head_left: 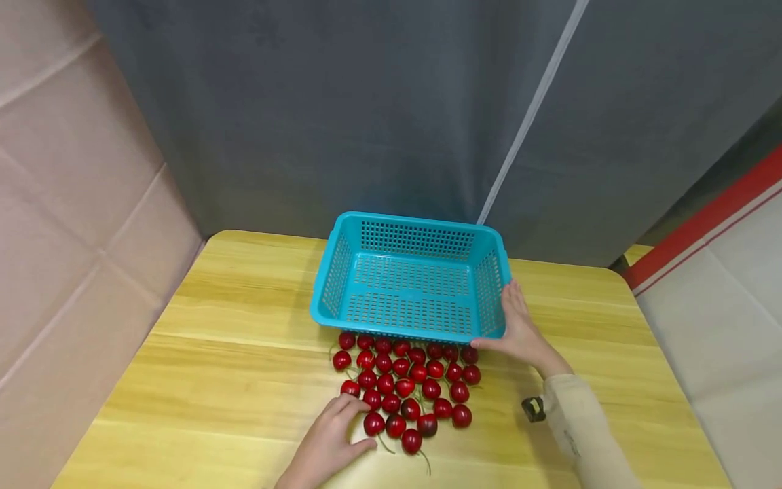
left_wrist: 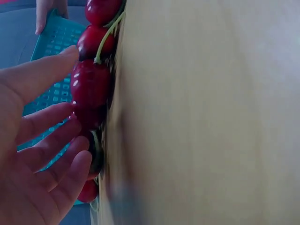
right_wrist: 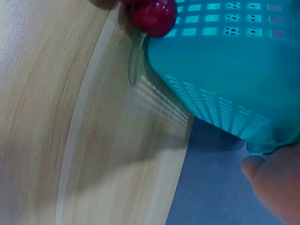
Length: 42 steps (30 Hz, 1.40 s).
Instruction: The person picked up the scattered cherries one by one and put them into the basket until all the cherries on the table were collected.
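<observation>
Several dark red cherries [head_left: 405,387] with green stems lie in close rows on the wooden table, right in front of a turquoise plastic basket [head_left: 412,328]. The basket is bare inside. My right hand [head_left: 527,339] holds its front right corner, thumb along the front rim and fingers by the right side; the right wrist view shows only part of that hand [right_wrist: 276,180] at the rim. At the near left edge of the cherries is my left hand [head_left: 330,435]. Its fingers are loosely bent and spread beside the cherries [left_wrist: 91,84], fingertips at the nearest ones, thumb apart.
The light wood table [head_left: 244,326] has rounded far corners. A dark grey curtain [head_left: 342,122] hangs behind it. Pale padded panels [head_left: 73,204] stand at left, and a white panel with a red edge [head_left: 702,234] at right.
</observation>
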### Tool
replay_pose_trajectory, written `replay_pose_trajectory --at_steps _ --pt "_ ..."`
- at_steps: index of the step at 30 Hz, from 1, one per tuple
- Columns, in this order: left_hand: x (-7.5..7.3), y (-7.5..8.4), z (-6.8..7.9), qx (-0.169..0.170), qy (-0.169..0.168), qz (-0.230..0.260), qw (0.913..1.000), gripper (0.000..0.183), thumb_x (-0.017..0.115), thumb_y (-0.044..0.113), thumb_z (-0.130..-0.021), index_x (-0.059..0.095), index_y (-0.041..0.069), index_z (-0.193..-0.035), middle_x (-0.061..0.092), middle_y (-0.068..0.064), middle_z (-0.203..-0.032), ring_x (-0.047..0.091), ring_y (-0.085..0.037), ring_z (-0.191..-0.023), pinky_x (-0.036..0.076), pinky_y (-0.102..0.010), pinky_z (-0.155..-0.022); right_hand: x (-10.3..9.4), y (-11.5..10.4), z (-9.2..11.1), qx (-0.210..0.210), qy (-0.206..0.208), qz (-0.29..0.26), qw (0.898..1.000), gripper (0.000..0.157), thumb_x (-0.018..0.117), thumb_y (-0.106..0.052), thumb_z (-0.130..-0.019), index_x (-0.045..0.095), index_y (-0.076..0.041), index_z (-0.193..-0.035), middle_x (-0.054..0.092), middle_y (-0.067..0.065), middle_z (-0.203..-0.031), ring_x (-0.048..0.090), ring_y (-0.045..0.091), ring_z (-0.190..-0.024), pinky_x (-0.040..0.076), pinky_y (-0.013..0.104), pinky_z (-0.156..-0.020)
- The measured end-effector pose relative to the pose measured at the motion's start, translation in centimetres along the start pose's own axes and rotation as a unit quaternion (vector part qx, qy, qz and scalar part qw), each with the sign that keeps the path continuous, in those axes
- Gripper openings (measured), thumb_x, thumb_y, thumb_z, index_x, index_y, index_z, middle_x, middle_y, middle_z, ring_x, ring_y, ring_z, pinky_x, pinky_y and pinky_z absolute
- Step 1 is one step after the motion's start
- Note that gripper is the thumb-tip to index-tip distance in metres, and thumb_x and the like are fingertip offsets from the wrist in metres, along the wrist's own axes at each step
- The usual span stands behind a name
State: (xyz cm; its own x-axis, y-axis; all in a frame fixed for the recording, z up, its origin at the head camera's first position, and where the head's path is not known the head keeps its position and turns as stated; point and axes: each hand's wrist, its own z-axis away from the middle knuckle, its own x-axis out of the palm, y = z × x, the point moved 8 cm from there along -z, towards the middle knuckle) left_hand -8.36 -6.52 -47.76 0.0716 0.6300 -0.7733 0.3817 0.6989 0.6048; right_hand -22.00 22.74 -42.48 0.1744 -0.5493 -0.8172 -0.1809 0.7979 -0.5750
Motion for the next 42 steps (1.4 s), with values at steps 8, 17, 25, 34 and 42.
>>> replay_pose_trajectory --at_steps 8,17,25,34,42 --pt "0.9 0.7 -0.1 0.01 -0.016 0.011 0.9998 0.046 0.078 0.03 -0.064 0.063 0.01 -0.102 0.054 0.008 -0.096 0.055 -0.011 -0.089 0.05 -0.03 -0.08 -0.1 0.1 0.0 -0.003 -0.001 -0.011 1.0 0.125 0.078 -0.044 -0.064 -0.007 0.007 -0.141 -0.016 0.021 -0.148 -0.018 0.031 -0.136 0.007 0.06 -0.105" --pt "1.8 0.9 -0.3 0.005 -0.028 0.051 0.9983 0.033 0.075 0.014 -0.071 0.062 0.006 -0.1 0.054 0.004 -0.096 0.057 -0.013 -0.088 0.051 -0.026 -0.075 -0.1 0.1 -0.1 -0.003 0.0 -0.013 1.0 0.125 0.078 -0.045 -0.064 -0.006 0.008 -0.141 -0.015 0.023 -0.148 -0.016 0.033 -0.136 0.007 0.059 -0.106" --pt "-0.2 1.5 -1.1 0.032 -0.021 0.083 0.9958 0.03 0.074 0.009 -0.071 0.062 0.004 -0.099 0.054 0.002 -0.095 0.051 -0.003 -0.069 0.047 -0.014 -0.059 0.1 0.2 -0.1 0.0 -0.001 -0.014 1.0 0.126 0.078 -0.045 -0.064 -0.007 0.006 -0.141 -0.016 0.021 -0.148 -0.015 0.034 -0.136 0.007 0.059 -0.106" --pt "-6.1 3.1 -6.2 0.11 0.021 0.011 0.9936 0.033 0.075 0.01 -0.071 0.062 0.006 -0.101 0.056 0.0 -0.098 0.058 -0.01 -0.084 0.051 -0.018 -0.072 0.1 0.3 0.0 0.003 -0.002 -0.015 1.0 0.126 0.078 -0.046 -0.064 -0.007 0.005 -0.141 -0.016 0.02 -0.149 -0.013 0.036 -0.136 0.007 0.059 -0.106" --pt "-9.9 4.2 -12.3 0.151 0.053 -0.029 0.9866 0.03 0.073 0.01 -0.075 0.062 0.005 -0.103 0.058 -0.005 -0.099 0.056 -0.012 -0.079 0.05 -0.019 -0.065 0.3 0.2 0.0 0.007 -0.001 -0.016 1.0 0.126 0.078 -0.046 -0.063 -0.006 0.007 -0.141 -0.014 0.02 -0.149 -0.011 0.037 -0.136 0.008 0.059 -0.106"
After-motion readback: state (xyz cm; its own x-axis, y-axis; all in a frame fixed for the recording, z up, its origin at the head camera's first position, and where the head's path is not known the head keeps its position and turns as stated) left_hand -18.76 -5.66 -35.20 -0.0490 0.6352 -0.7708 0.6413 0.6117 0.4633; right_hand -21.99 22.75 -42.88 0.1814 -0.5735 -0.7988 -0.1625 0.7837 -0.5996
